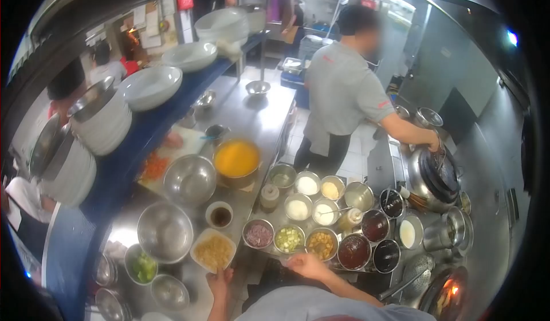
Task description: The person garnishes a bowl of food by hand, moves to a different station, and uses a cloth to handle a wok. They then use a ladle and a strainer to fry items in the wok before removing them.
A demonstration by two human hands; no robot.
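My left hand (220, 282) grips the near edge of a white square bowl (213, 250) filled with yellowish-brown chopped food. Just in front of the round metal containers is my right hand (309, 266), its fingers drawn together; what they hold, if anything, is too blurred to name. Closest to it are a container of chopped green pieces (289, 239) and one of yellow-orange pieces (321, 245). Chopped purple onion (258, 234) fills the container to their left. Behind the white bowl stands a small bowl of dark liquid (219, 214).
Metal mixing bowls (165, 232) and a pot of orange liquid (236, 158) stand on the left counter. Sauce containers (354, 251) fill the middle. At lower right, flames show in a wok (445, 295). A co-worker (346, 86) reaches toward another wok. Stacked bowls line a blue shelf (137, 132).
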